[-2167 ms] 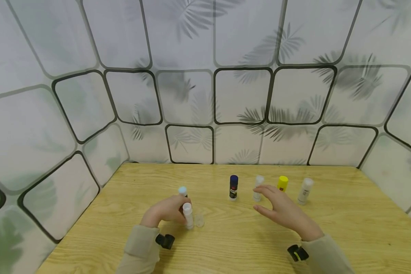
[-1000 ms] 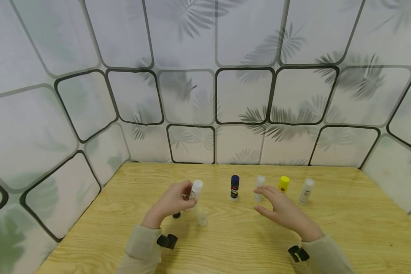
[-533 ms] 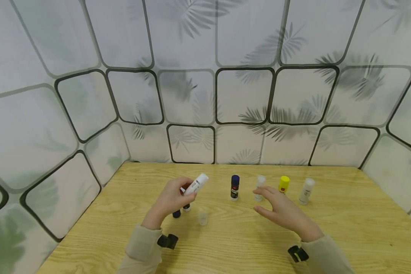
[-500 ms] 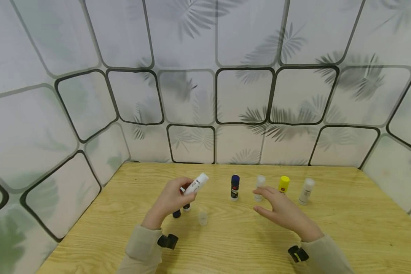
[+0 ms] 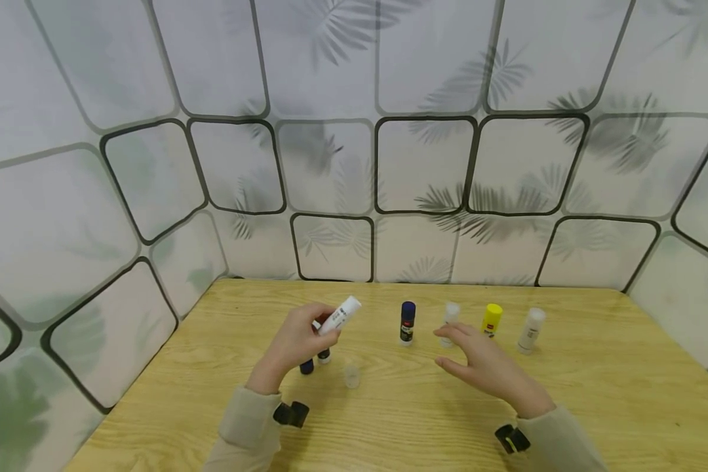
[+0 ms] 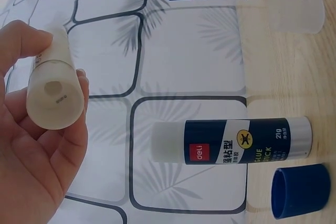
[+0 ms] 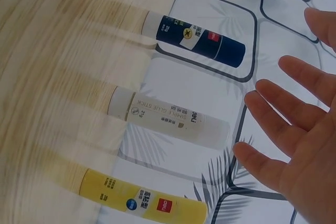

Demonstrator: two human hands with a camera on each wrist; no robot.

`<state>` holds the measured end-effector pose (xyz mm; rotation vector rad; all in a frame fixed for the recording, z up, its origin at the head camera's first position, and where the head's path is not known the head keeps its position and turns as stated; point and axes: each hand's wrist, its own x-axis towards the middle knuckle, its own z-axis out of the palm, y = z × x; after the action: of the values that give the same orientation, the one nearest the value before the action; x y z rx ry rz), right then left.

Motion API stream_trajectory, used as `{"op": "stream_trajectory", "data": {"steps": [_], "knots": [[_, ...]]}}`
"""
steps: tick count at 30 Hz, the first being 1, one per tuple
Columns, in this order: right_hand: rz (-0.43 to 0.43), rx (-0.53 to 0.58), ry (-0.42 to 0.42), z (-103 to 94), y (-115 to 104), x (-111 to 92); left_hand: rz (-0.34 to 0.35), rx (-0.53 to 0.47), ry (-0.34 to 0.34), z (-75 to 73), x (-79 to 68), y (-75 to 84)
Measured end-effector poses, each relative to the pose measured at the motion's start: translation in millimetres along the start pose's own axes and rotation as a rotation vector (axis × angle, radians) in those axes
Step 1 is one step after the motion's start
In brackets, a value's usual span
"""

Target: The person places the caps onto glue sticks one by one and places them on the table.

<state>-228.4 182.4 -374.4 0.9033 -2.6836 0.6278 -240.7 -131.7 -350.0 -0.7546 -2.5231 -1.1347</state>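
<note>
My left hand point(image 5: 297, 341) grips a white glue stick point(image 5: 342, 313) above the table, tilted with its far end up to the right. In the left wrist view its near end point(image 6: 55, 95) is round and hollow. Below stands an uncapped navy glue stick point(image 6: 241, 141), its pale glue showing, with a navy cap point(image 6: 302, 191) beside it. A translucent cap point(image 5: 351, 376) stands to their right on the table. My right hand point(image 5: 486, 367) hovers with fingers spread and holds nothing. Nearest to it is a white glue stick point(image 7: 168, 116) with a translucent cap.
On the wooden table point(image 5: 389, 419), a navy-capped glue stick point(image 5: 408, 324), a yellow one point(image 5: 491, 318) and another white one point(image 5: 531, 331) stand upright in a row with the white one near my right hand. A patterned curtain point(image 5: 330, 164) hangs behind the table.
My left hand has lifted the white glue stick off the table beside the translucent cap and tilted it to the right. My right hand has stayed nearly still.
</note>
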Motion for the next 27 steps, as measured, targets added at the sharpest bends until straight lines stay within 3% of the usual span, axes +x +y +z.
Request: {"op": "stream_trajectory", "data": {"steps": [12, 27], "knots": [[-0.033, 0.026, -0.004, 10.5, -12.0, 15.0, 0.022, 0.018, -0.004, 0.1, 1.0, -0.8], [-0.08, 0.062, -0.027, 30.7, -40.2, 49.4, 0.004, 0.016, -0.028, -1.9, -0.3, 0.3]]}}
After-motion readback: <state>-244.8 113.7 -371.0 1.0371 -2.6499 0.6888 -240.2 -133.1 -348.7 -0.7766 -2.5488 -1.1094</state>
